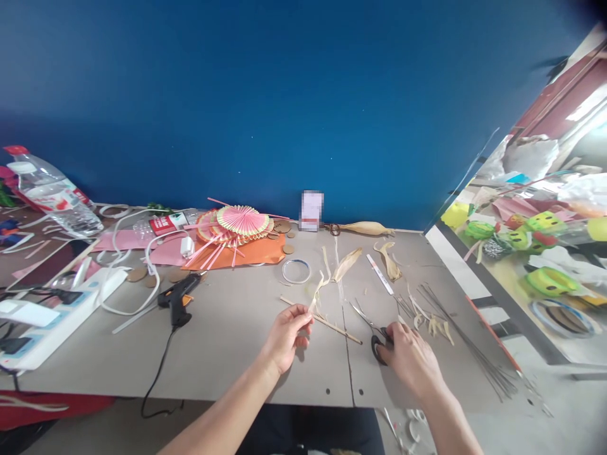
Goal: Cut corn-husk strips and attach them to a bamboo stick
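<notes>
My left hand [286, 335] is closed in a pinch on a thin pale strip of dried husk [318, 287] that rises from its fingertips, above a long wooden stick [327, 322] lying on the grey table [227, 341]. My right hand [408, 357] rests on the black handles of a pair of scissors [370, 325], fingers curled over them; the blades lie on the table pointing up-left. Loose husk pieces [347, 263] lie just beyond both hands.
A black glue gun [177, 297] lies left of centre with its cord trailing off the front edge. Pink and yellow paper fans [234, 230] sit on orange paper at the back. A wire ring [296, 270], thin dark wires [467, 335], a power strip [52, 316] and a plastic bottle [52, 196] surround them.
</notes>
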The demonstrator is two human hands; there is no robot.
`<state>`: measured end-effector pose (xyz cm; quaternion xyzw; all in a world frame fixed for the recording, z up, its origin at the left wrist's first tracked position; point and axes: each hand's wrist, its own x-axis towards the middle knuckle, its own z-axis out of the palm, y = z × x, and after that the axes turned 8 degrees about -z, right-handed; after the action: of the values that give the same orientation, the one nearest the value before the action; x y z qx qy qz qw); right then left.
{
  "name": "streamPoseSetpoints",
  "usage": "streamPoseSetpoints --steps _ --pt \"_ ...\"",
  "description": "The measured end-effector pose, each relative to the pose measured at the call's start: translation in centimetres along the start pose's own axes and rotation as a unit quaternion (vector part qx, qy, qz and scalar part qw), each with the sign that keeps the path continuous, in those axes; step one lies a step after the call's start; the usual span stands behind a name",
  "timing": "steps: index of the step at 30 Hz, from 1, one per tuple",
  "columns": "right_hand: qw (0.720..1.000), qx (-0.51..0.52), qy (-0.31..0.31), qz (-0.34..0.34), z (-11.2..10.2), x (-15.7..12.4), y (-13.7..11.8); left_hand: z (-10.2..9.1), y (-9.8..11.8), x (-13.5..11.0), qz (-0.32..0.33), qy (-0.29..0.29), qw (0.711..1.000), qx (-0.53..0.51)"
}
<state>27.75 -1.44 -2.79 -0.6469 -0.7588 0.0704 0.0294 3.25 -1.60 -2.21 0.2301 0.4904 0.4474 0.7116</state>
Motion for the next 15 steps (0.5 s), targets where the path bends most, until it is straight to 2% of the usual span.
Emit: streamPoseSetpoints --steps 7,10,12,15 --pt "0.998 0.014 -0.057 0.036 -0.9 0.1 -0.2 -0.6 0.4 0.1 0.009 0.013 1.000 0.026" --pt "0.990 0.133 -0.047 0.025 -1.0 0.2 -0.1 -0.7 0.7 0.0 0.006 0.017 1.000 0.019" --pt "0.957 0.280 -0.070 0.015 -1.0 0.3 -0.4 -0.8 0.9 0.1 0.000 0.020 1.000 0.023" --pt "0.872 0.477 -0.107 0.012 -1.1 0.3 -1.7 -0.9 0.9 0.2 -0.012 0.017 0.999 0.040"
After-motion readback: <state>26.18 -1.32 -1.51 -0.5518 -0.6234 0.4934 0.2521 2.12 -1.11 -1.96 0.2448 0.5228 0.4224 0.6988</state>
